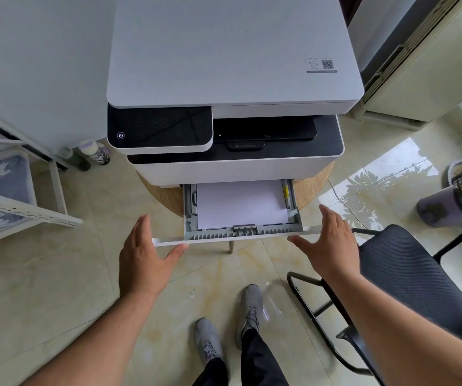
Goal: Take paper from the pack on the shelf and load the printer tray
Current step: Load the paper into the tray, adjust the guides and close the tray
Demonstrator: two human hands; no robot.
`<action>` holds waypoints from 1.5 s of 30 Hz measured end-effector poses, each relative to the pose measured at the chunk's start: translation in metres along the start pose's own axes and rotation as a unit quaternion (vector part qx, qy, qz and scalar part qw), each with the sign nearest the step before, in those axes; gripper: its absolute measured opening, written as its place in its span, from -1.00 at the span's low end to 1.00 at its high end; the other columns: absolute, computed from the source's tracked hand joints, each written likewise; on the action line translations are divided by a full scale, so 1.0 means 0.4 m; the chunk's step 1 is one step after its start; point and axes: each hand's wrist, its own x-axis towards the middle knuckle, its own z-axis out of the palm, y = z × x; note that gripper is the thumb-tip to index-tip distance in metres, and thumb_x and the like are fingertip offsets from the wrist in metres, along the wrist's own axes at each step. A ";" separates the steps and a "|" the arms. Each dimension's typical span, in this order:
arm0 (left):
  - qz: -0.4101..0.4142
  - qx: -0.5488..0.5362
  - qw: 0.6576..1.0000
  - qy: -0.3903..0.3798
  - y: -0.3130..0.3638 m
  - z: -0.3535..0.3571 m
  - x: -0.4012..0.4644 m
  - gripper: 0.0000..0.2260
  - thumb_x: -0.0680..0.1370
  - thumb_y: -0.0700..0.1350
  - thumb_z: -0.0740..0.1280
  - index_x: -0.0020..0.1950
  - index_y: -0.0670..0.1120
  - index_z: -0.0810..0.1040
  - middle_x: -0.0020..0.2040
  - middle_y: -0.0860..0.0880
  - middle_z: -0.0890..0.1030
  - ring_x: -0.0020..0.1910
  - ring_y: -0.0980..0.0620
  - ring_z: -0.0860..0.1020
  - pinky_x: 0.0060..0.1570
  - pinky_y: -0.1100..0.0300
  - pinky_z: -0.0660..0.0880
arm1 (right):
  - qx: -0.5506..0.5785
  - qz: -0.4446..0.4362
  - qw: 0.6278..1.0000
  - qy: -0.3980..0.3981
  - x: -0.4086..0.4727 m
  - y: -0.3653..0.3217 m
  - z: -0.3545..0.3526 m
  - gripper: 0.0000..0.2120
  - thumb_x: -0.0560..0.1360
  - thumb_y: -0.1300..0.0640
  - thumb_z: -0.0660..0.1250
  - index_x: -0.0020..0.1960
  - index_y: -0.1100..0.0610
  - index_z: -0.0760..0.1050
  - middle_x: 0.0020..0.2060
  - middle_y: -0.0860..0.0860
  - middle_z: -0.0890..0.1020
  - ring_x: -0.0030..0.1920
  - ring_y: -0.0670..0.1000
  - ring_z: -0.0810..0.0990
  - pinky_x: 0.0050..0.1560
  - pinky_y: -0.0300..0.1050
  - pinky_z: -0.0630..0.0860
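A white printer stands on a round wooden table. Its paper tray is pulled out toward me, and a stack of white paper lies flat inside it. My left hand is at the left end of the tray's white front panel, fingers spread, thumb touching the panel's edge. At the right end my right hand is likewise spread, its thumb against the panel. Neither hand holds anything. No paper pack is in view.
A white metal shelf with grey cloth items stands at the left. Two bottles sit on the floor by the wall. A black mesh chair is close on my right, a bin beyond it. My shoes rest on the tiled floor.
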 end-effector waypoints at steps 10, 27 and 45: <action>-0.013 -0.012 1.000 -0.005 0.028 -0.012 0.060 -0.05 0.43 0.29 0.51 0.65 -0.05 0.16 0.60 -0.14 0.36 0.49 -0.22 0.41 0.37 -0.14 0.48 | 0.023 0.012 1.000 -0.009 0.062 -0.020 -0.004 0.02 0.42 -0.34 0.47 0.66 0.08 0.11 0.58 0.03 0.36 0.56 0.11 0.32 0.53 0.09 0.30; -0.031 -0.042 0.998 -0.019 0.043 -0.004 0.140 -0.01 0.43 0.30 0.50 0.68 -0.01 0.07 0.61 -0.09 0.33 0.51 -0.14 0.39 0.32 -0.12 0.51 | 0.078 0.004 0.996 -0.040 0.143 -0.041 -0.019 0.06 0.42 -0.20 0.56 0.68 0.04 0.01 0.60 0.01 0.34 0.56 0.12 0.34 0.41 0.13 0.43; -0.034 -0.103 0.994 0.006 0.070 0.006 0.189 -0.29 0.40 0.24 0.56 0.39 0.04 0.32 0.38 -0.04 0.55 0.34 -0.15 0.54 0.03 -0.03 0.56 | 0.207 0.047 0.977 -0.032 0.182 -0.079 -0.037 -0.20 0.39 -0.01 0.64 0.49 0.00 0.27 0.42 -0.04 0.52 0.38 0.15 0.51 0.18 0.07 0.52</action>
